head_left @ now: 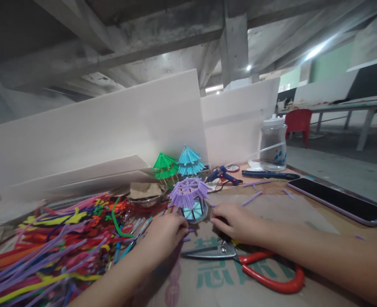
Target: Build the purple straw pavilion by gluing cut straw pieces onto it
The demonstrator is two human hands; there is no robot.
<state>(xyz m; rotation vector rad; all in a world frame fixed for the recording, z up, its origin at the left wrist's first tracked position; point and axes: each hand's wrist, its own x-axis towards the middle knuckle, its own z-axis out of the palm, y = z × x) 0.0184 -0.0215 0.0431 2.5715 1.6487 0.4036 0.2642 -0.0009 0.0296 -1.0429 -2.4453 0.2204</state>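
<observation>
On the surface (pixel 190 295), by its near edge, we have scissors (pixel 224 251) lying with the blades toward the left. Pipe cleaners (pixel 58 241) heap along the left edge. Our left hand (pixel 169 228) curls close beside the purple pavilion (pixel 185 197), our right hand (pixel 235 219) bends in opposite; we cannot tell whether the fingers of either are clamped on anything. The pavilion stands upright between them, near the surface's middle. A phone (pixel 338 201) lies by the right edge. Toward the far edge we see a glue gun (pixel 223 174), a cutter (pixel 270 175), green (pixel 164 164) and blue (pixel 188 158) pavilions, and, at the far right corner, a bottle (pixel 273 147).
</observation>
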